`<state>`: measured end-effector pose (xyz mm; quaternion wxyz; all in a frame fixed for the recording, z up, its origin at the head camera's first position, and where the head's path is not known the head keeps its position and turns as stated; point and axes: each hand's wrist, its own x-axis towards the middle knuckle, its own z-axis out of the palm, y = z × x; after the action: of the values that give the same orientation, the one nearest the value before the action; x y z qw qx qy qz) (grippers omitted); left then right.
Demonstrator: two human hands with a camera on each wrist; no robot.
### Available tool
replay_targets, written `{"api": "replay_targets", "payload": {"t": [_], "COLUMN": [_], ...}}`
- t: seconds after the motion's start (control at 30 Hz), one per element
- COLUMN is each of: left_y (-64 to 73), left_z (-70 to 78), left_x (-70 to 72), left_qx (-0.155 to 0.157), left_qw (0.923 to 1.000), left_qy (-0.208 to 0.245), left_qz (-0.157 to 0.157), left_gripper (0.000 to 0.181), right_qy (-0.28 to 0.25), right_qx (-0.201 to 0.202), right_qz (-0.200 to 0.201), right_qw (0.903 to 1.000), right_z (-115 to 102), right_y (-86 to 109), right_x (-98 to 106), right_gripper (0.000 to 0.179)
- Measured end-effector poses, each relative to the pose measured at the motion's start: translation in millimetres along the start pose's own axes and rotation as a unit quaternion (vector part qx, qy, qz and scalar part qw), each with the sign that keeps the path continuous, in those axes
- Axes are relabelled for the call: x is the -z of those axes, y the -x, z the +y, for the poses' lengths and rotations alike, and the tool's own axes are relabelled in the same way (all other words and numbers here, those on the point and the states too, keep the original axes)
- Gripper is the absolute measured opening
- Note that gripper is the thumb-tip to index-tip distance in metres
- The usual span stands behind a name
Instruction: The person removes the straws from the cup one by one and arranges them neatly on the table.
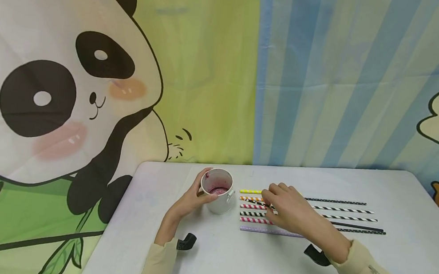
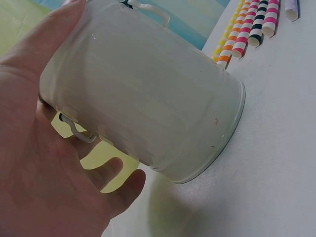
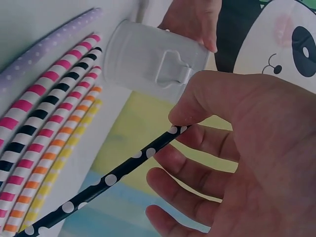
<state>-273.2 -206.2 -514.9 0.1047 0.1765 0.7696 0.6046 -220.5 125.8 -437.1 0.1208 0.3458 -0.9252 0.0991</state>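
Observation:
A white bucket (image 1: 221, 205) with small side handles stands on the table, its inside stained reddish. My left hand (image 1: 186, 202) holds it by the rim, thumb on the near side and fingers round the far side. The left wrist view shows the bucket's wall (image 2: 143, 94) close up. To the right, my right hand (image 1: 288, 209) pinches the end of a black paper straw with white dots (image 3: 111, 179) between thumb and forefinger, other fingers loosely bent. This straw is over a row of striped straws (image 3: 54, 116) in yellow, orange, pink, black and magenta.
A purple dotted straw (image 1: 270, 231) lies nearest in the row. More black-and-white straws (image 1: 355, 218) extend right of my right hand. Black wrist-camera mounts (image 1: 187, 242) sit at both sleeves. Behind the white table (image 1: 230, 267) hangs a curtain (image 1: 208, 86) with a panda print.

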Motion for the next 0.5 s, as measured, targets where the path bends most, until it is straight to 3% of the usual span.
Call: {"api": "replay_targets", "payload": {"t": [0.5], "left_y": [0.5], "left_z": [0.4], "left_x": [0.4], "left_qx": [-0.002], "left_qw": [1.0000], "left_qy": [0.000], "left_qz": [0.000], "left_gripper": [0.089], "right_qy": [0.015], "right_qx": [-0.019], "right_qz": [-0.029], "right_qw": [0.9993], "right_z": [10], "right_y": [36.2], "right_x": [-7], "right_gripper": [0.024]}}
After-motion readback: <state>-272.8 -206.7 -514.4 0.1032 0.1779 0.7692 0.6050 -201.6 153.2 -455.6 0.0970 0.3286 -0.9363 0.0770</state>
